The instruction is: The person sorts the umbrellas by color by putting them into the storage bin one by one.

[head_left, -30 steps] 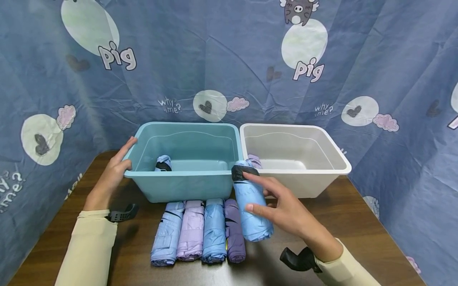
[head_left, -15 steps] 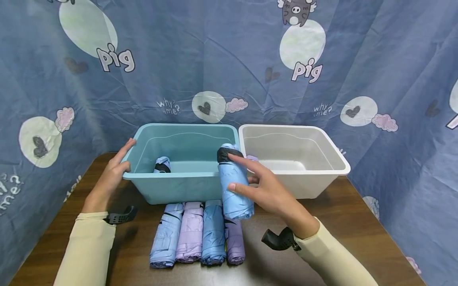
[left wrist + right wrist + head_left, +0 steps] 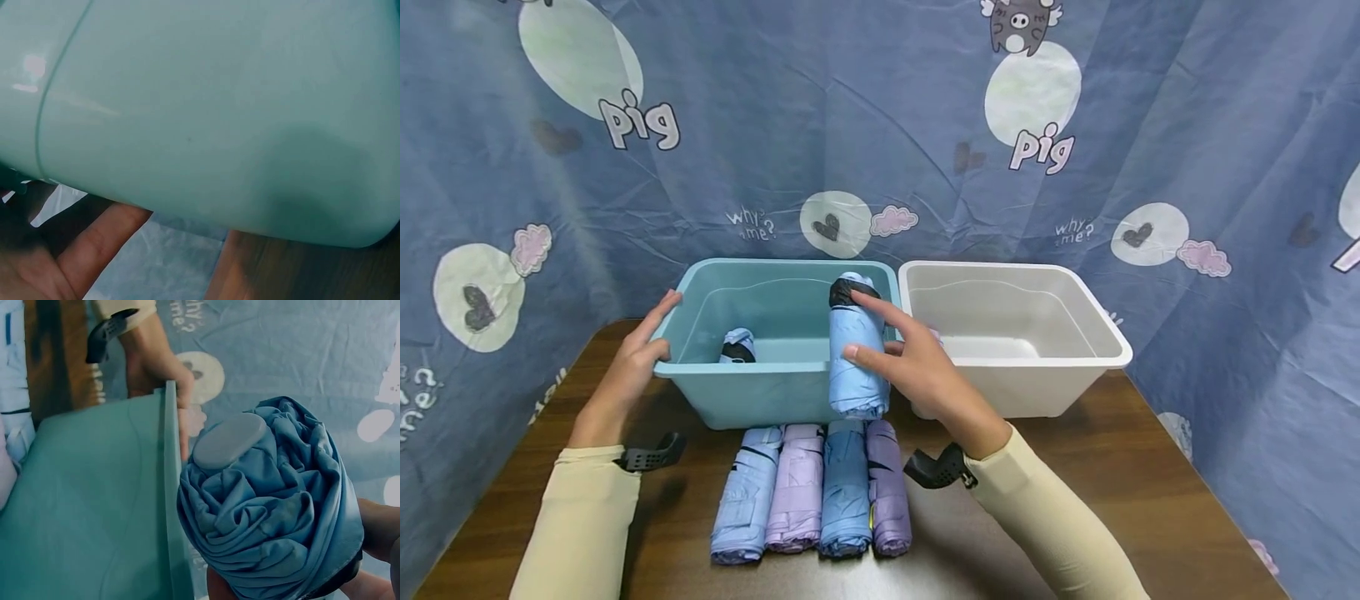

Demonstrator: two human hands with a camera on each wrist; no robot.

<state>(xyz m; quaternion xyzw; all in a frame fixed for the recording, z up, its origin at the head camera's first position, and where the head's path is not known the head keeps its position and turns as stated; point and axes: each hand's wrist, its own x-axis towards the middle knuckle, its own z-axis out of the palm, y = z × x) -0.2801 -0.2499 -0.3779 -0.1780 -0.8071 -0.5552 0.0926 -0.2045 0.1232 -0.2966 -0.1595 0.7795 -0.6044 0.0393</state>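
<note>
My right hand [image 3: 917,367] holds a light blue folded umbrella [image 3: 856,358] with a black band near its top. It is upright, its upper part overlapping the right end of the teal bin [image 3: 775,367] in the head view. From the right wrist, the gathered blue cloth and a pale oval end cap [image 3: 230,440] show beside the bin's rim. My left hand [image 3: 628,367] rests at the bin's left front corner, fingers extended along the rim. One blue umbrella [image 3: 738,344] with a black band lies inside the bin.
In front of the bin lie a pale blue umbrella [image 3: 747,496], a lilac one [image 3: 797,492], a blue one [image 3: 846,492] and a dark purple one [image 3: 889,492], side by side. A white bin [image 3: 1015,392] stands right of the teal one, before a patterned blue cloth [image 3: 752,150].
My right hand has carried the blue umbrella leftward and up, from the gap between the bins to the teal bin's right end. My left hand stays at the rim.
</note>
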